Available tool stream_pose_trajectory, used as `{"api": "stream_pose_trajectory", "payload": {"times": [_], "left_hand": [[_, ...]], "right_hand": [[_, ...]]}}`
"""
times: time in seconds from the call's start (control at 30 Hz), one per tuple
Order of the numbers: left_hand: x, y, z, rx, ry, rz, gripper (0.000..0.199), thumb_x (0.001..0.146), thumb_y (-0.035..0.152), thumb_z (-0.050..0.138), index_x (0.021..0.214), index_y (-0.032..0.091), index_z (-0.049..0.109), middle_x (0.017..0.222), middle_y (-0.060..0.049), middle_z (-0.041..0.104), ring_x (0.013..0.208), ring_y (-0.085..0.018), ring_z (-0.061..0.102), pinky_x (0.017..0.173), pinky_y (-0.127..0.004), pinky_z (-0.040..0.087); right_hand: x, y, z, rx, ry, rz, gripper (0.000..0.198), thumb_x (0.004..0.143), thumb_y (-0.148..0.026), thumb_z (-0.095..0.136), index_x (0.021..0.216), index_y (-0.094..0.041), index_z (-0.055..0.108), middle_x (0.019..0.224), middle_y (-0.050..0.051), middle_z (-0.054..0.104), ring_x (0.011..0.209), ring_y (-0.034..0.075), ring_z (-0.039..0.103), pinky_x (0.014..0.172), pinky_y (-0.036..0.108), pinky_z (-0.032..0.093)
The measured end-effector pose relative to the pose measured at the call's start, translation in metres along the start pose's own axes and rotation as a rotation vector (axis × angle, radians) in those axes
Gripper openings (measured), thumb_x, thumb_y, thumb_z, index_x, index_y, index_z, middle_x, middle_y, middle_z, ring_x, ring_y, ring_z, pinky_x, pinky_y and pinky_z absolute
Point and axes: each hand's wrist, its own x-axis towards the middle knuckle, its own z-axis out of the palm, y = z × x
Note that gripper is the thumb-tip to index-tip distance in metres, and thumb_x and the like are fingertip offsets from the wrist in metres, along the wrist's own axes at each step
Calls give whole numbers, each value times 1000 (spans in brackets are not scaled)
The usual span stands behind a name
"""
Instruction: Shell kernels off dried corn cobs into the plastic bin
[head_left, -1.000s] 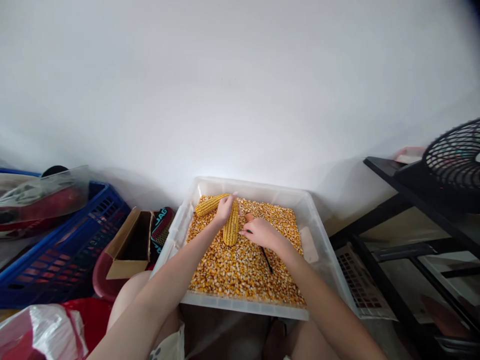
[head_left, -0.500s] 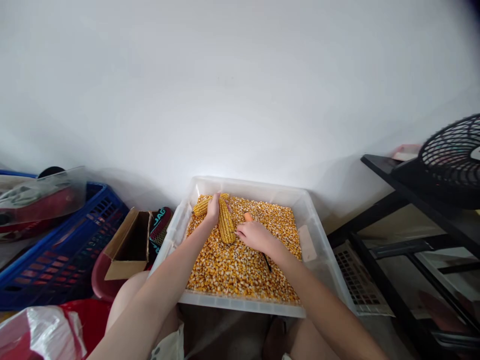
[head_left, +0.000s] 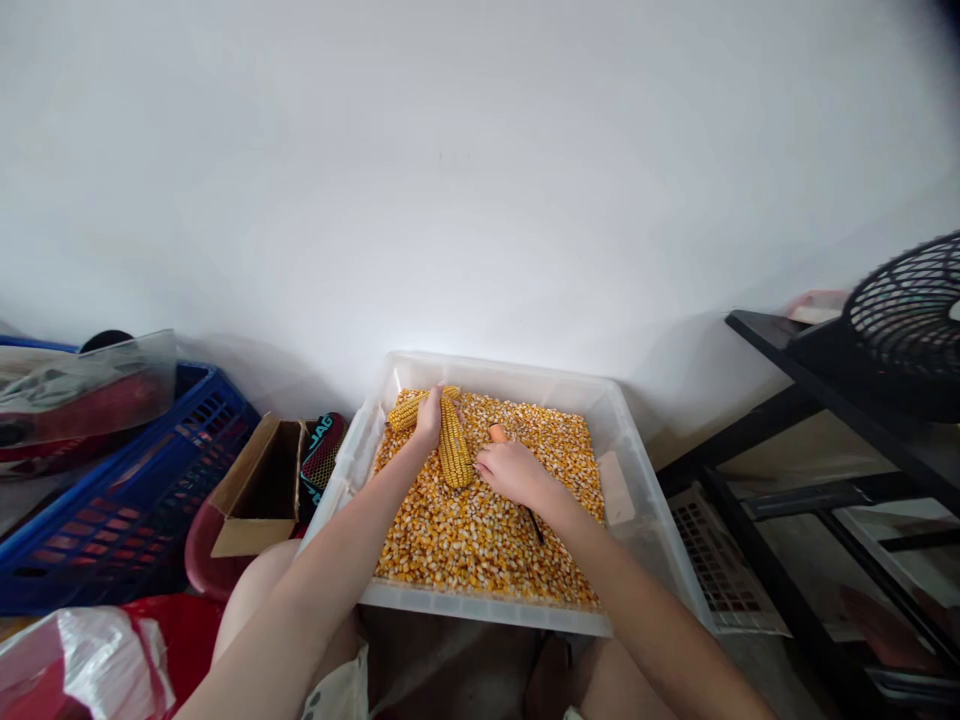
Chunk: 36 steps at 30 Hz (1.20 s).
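My left hand (head_left: 430, 418) is wrapped round the upper part of a yellow corn cob (head_left: 454, 458), which slants down toward me over loose corn kernels (head_left: 465, 555). Another corn cob (head_left: 405, 413) lies behind that hand, to its left. My right hand (head_left: 511, 472) is closed, its fingertips against the held cob's lower right side. An orange handle end (head_left: 497, 433) shows just above the right hand, and a thin dark rod (head_left: 536, 527) pokes out below it. Whether these are one tool, and whether the hand grips it, is hidden. Kernels cover the bottom of the translucent plastic bin (head_left: 487, 607).
On the left are a blue plastic crate (head_left: 150, 480), an open cardboard box (head_left: 259, 535) over a reddish basin (head_left: 199, 550), and a red and white bag (head_left: 112, 660). A black rack (head_left: 780, 340) with a fan (head_left: 911, 305) stands right. Behind is a white wall (head_left: 480, 200).
The whole view has shifted very slightly. Both hands and the cob look almost still relative to the bin.
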Motion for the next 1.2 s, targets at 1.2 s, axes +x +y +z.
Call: {"api": "stream_pose_trajectory", "payload": {"times": [1.2], "left_hand": [[-5, -1, 6, 78, 85, 16, 29, 81, 41, 50, 64, 18, 55, 41, -3, 52, 37, -18, 52, 39, -28, 42]], "right_hand": [[10, -3, 19, 69, -45, -5, 34, 93, -18, 37, 88, -11, 70, 89, 11, 71, 83, 17, 62, 77, 26, 41]]}}
